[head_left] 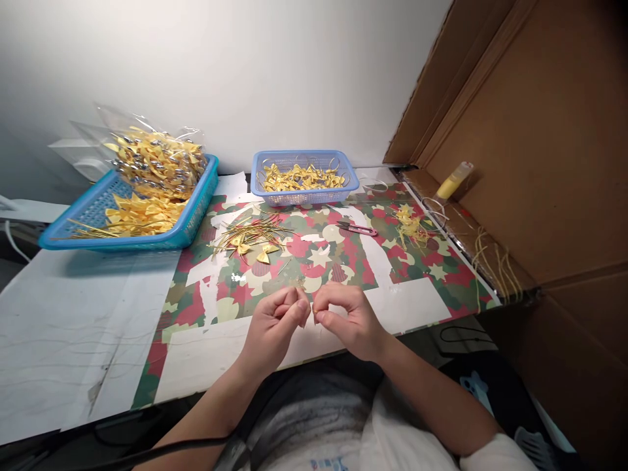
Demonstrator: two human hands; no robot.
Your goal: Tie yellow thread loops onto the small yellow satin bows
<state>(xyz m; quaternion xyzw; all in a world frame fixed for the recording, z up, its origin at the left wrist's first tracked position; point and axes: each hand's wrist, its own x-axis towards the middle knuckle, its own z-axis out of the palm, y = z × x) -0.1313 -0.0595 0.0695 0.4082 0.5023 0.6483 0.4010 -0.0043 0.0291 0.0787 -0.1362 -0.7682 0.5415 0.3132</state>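
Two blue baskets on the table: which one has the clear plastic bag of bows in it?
The larger teal-blue basket at far left; the bag sits in it. The smaller lavender-blue basket holds only loose yellow bows.

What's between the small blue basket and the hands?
In the head view, between the small blue basket and both hands, left and right, only the patterned mat shows; the gold wire pile lies left of that line, the red snips right.

Pinched item: whatever the left hand (272, 327) and right hand (350, 320) pinched between their fingertips was too small to tell.
Forearms: cut off by the bottom edge.
Bag (157, 160) contents: blurred.
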